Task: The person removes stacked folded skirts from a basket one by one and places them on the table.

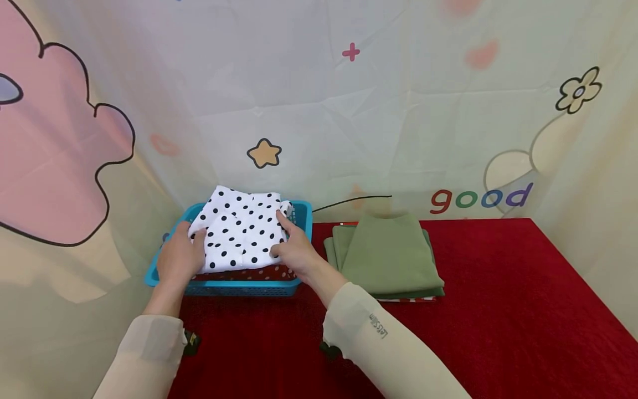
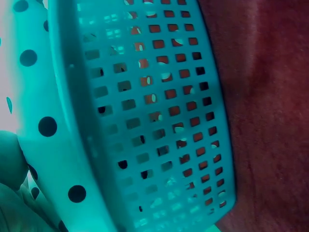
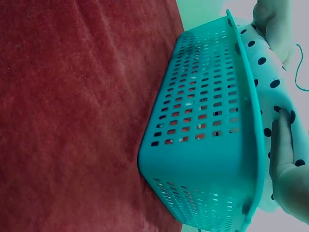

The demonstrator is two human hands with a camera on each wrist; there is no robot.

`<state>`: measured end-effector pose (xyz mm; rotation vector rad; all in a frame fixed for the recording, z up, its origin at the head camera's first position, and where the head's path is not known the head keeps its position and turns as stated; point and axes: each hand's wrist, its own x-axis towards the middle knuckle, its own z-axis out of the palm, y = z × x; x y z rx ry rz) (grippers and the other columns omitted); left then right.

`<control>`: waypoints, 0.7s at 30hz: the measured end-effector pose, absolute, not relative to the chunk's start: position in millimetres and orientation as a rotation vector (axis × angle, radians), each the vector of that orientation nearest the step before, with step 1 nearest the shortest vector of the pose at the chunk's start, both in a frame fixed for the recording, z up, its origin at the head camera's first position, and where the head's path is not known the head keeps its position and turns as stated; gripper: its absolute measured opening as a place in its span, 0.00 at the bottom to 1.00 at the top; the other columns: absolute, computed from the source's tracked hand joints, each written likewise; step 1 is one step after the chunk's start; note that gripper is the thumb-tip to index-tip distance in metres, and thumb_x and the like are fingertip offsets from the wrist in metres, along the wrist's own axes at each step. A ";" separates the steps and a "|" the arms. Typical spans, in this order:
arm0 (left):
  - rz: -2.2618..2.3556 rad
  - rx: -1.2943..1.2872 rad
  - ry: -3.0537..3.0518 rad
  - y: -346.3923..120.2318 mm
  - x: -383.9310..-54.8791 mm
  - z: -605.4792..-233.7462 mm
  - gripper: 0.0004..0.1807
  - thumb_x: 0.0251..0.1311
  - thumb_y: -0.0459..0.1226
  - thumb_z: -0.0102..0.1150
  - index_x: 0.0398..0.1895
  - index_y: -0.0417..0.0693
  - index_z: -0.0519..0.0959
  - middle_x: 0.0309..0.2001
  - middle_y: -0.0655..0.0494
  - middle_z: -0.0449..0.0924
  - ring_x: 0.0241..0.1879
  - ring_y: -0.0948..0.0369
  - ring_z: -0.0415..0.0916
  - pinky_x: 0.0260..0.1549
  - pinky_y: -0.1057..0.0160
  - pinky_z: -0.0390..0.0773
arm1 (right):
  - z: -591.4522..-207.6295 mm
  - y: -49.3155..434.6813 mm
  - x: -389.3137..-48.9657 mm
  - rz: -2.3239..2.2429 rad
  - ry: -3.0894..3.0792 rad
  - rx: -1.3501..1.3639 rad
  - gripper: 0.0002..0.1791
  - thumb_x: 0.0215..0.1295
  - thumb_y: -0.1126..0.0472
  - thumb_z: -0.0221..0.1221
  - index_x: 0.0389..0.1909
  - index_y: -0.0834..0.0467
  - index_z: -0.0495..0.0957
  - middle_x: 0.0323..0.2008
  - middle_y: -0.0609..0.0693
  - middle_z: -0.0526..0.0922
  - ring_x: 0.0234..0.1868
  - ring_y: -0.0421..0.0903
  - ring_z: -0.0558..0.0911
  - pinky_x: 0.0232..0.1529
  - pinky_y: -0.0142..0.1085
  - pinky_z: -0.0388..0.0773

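Observation:
A folded white cloth with black polka dots (image 1: pixel 239 230) lies in the top of a blue plastic basket (image 1: pixel 234 287). My left hand (image 1: pixel 181 255) grips the cloth's left edge, thumb on the near side. At the right edge, my right hand (image 1: pixel 299 249) holds the same cloth, with one finger stretched along its side. Beneath it shows a dark red spotted cloth (image 1: pixel 254 273). From the right wrist, the right hand (image 3: pixel 285 179) appears against the dotted cloth (image 3: pixel 275 83), above the basket's rim. The left hand (image 2: pixel 14 193) is partly visible at the left wrist view's edge.
Right of the basket, a stack of folded green cloths (image 1: pixel 389 255) sits on the red table cover (image 1: pixel 498 310), with a red-and-white edge showing underneath. A printed curtain (image 1: pixel 374 111) hangs behind the table.

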<state>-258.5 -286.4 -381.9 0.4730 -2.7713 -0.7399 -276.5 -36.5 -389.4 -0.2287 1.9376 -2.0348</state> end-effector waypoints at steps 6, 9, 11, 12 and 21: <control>-0.752 0.449 -2.735 -279.0 -257.4 -374.0 0.32 0.79 0.52 0.40 0.76 0.42 0.63 0.65 0.29 0.73 0.55 0.33 0.73 0.47 0.37 0.74 | -383.8 -27.6 -278.1 -2.038 1.957 -0.262 0.54 0.57 0.78 0.59 0.82 0.38 0.56 0.83 0.50 0.51 0.73 0.51 0.63 0.43 0.32 0.80; -0.751 0.433 -2.715 -273.0 -255.8 -367.7 0.32 0.79 0.52 0.40 0.75 0.41 0.63 0.65 0.30 0.74 0.55 0.33 0.73 0.48 0.38 0.74 | -381.4 -22.6 -279.6 -2.057 1.939 -0.285 0.55 0.56 0.79 0.58 0.82 0.39 0.55 0.83 0.49 0.51 0.69 0.52 0.67 0.41 0.32 0.81; -0.755 0.428 -2.703 -268.7 -254.9 -364.1 0.32 0.79 0.52 0.41 0.75 0.41 0.64 0.64 0.30 0.75 0.54 0.33 0.73 0.47 0.38 0.75 | -378.7 -18.7 -279.7 -2.066 1.928 -0.301 0.55 0.57 0.80 0.57 0.82 0.39 0.55 0.82 0.49 0.52 0.66 0.53 0.70 0.39 0.32 0.82; -0.757 0.427 -2.697 -266.6 -254.4 -362.2 0.31 0.79 0.52 0.41 0.75 0.42 0.64 0.63 0.31 0.75 0.53 0.34 0.73 0.46 0.39 0.75 | -377.3 -16.7 -279.8 -2.069 1.929 -0.310 0.55 0.57 0.80 0.57 0.82 0.39 0.55 0.82 0.49 0.52 0.66 0.52 0.71 0.39 0.32 0.82; -0.770 0.395 -2.653 -251.3 -254.4 -349.0 0.29 0.79 0.51 0.43 0.72 0.41 0.66 0.54 0.32 0.79 0.47 0.37 0.76 0.35 0.47 0.75 | -366.3 -2.3 -278.4 -2.112 1.933 -0.357 0.55 0.55 0.81 0.56 0.82 0.39 0.56 0.82 0.50 0.53 0.60 0.52 0.74 0.40 0.30 0.81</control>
